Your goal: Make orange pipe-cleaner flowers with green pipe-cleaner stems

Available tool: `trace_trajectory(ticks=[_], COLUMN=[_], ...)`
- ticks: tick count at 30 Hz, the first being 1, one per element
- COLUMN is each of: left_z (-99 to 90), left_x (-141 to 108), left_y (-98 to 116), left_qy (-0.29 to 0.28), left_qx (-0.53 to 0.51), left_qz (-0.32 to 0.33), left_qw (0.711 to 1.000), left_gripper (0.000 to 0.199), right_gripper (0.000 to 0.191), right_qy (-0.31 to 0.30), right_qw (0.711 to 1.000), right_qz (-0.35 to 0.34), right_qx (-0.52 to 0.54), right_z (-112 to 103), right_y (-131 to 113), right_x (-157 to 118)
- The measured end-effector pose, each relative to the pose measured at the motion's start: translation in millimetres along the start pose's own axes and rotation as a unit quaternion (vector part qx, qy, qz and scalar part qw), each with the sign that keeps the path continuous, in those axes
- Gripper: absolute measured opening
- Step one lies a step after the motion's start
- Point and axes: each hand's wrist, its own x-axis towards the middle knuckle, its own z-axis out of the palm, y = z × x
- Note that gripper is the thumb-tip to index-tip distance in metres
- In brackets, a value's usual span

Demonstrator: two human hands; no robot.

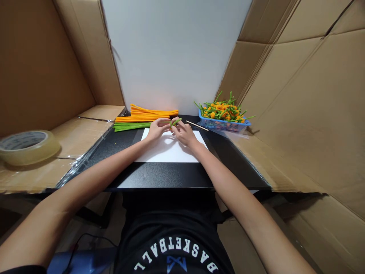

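Note:
Both hands meet above a white sheet of paper (168,154) on the black table. Between their fingertips is a green pipe cleaner (177,121), with a small bit of orange just under it. My left hand (157,129) pinches it from the left side, fingers closed. My right hand (184,132) grips it from the right, its fingers curled round and partly hiding the piece. Behind the left hand lie a bundle of orange pipe cleaners (151,112) and a bundle of green pipe cleaners (131,126).
A blue basket (225,125) at the back right holds many orange-and-green pipe cleaner flowers (221,110). A thin pale stick (197,125) lies beside the right hand. Clear tape (28,146) rests on cardboard at the left. Cardboard walls (310,99) flank the table.

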Motion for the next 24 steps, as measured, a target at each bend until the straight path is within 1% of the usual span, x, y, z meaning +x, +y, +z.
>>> trace_trajectory(ticks=[2, 4, 6, 8, 10, 12, 14, 18, 21, 24], left_z=[0.5, 0.8, 0.8, 0.7, 1.1, 2.2, 3.8, 6.9, 8.5, 9.2], left_x=[-0.2, -0.1, 0.1, 0.4, 0.6, 0.5, -0.2, -2.2, -3.8, -5.4], left_y=[1.3, 2.4, 2.9, 2.8, 2.1, 1.4, 1.0, 1.4, 2.5, 2.9], left_qy=[0.002, -0.012, -0.023, -0.017, 0.003, 0.017, 0.021, 0.018, 0.029, 0.036], left_qx=[-0.015, -0.025, -0.028, -0.023, -0.019, -0.022, -0.03, -0.036, -0.042, -0.047], left_qz=[-0.022, -0.045, -0.062, -0.067, -0.06, -0.048, -0.038, -0.036, -0.032, -0.023], left_qw=[1.0, 0.999, 0.997, 0.997, 0.998, 0.998, 0.999, 0.999, 0.998, 0.998], left_gripper=[0.038, 0.034, 0.031, 0.032, 0.033, 0.034, 0.035, 0.036, 0.036, 0.037], right_gripper=[0.026, 0.024, 0.024, 0.025, 0.026, 0.026, 0.024, 0.024, 0.026, 0.025], right_qy=[0.011, 0.022, 0.02, 0.012, 0.011, 0.019, 0.026, 0.016, 0.022, 0.036], right_qw=[1.0, 0.999, 0.998, 0.998, 0.998, 0.999, 0.998, 0.986, 0.981, 0.982], right_qz=[0.004, 0.012, 0.02, 0.024, 0.022, 0.023, 0.029, 0.032, 0.025, 0.023], right_qx=[0.017, 0.036, 0.051, 0.061, 0.055, 0.021, -0.04, -0.161, -0.191, -0.185], right_z=[0.4, 1.8, 3.5, 4.6, 4.3, 2.6, -0.1, -3.6, -3.2, -2.3], right_y=[1.2, 3.2, 5.3, 6.3, 5.5, 2.7, -1.8, -11.4, -15.6, -16.0], right_x=[0.3, 0.7, 1.0, 1.5, 2.1, 2.7, 3.0, 3.0, 3.4, 3.8])
